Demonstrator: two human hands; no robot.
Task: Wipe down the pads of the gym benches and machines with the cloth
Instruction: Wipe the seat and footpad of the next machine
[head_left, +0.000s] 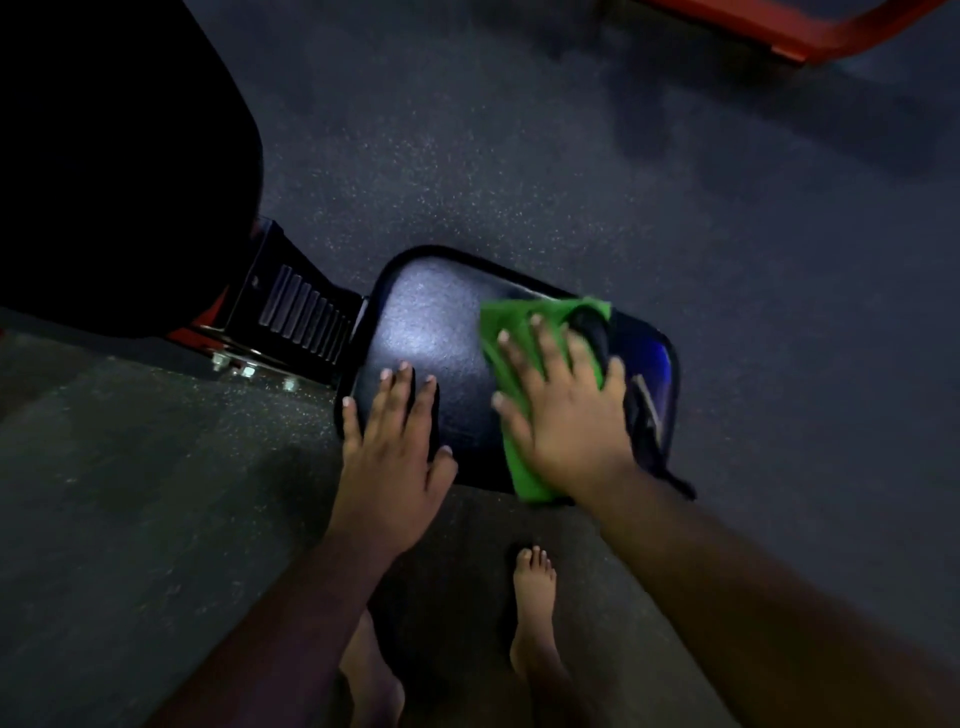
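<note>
From the head view, a black seat pad (431, 332) is seen below, with both hands laid on it. The right hand (566, 415) is pressed flat, fingers spread and open, on a green cloth (506, 332) that is spread under the palm and beyond the fingertips, over the pad's right half. The left hand (389, 457) is laid flat on the bare pad, fingers extended, gripping nothing, just beside the cloth. A ribbed black bracket (306, 317) is seen beyond the left fingertips. Bare feet (535, 613) are seen on the speckled floor (519, 156).
</note>
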